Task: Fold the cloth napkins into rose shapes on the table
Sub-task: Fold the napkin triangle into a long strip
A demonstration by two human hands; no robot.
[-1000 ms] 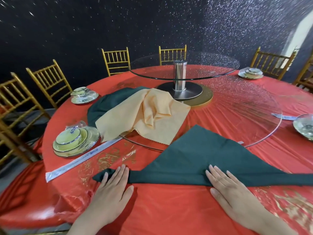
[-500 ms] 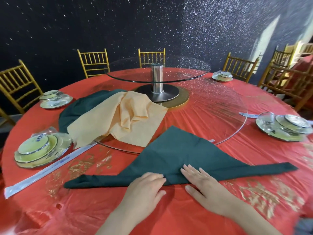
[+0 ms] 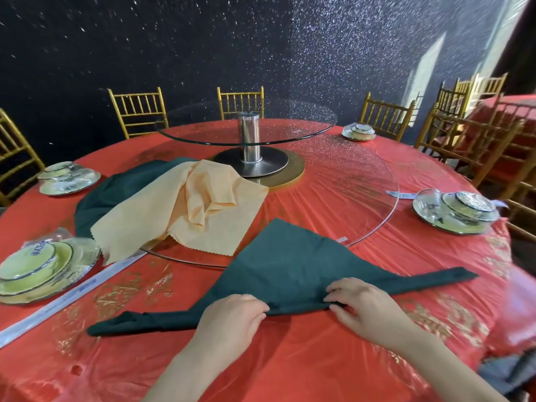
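Leftward, another dark green cloth (image 3: 116, 192) lies mostly hidden under a crumpled peach napkin (image 3: 179, 210). Our left hand (image 3: 232, 323) curls over the rolled edge of the dark green triangular napkin (image 3: 290, 268) on the red-covered bench (image 3: 290, 367), its tips tucked from view; our right hand (image 3: 368, 311) pinches the same roll. A blurred grey shape (image 3: 510, 372) is cut off.

Light is bright and even, from above. The red tablecloth (image 3: 290, 367) shines with broad soft glare. The dark wall (image 3: 145, 47) glitters with pinpoints, mirrored in the glass turntable (image 3: 290, 123); pale patches (image 3: 426, 71) light it at right. Only faint shadows lie under the left hand (image 3: 232, 323), right hand (image 3: 368, 309) and napkin (image 3: 290, 265). Wide-angle distortion bends the chairs (image 3: 470, 140) at the edges; the lower right corner is smeared.
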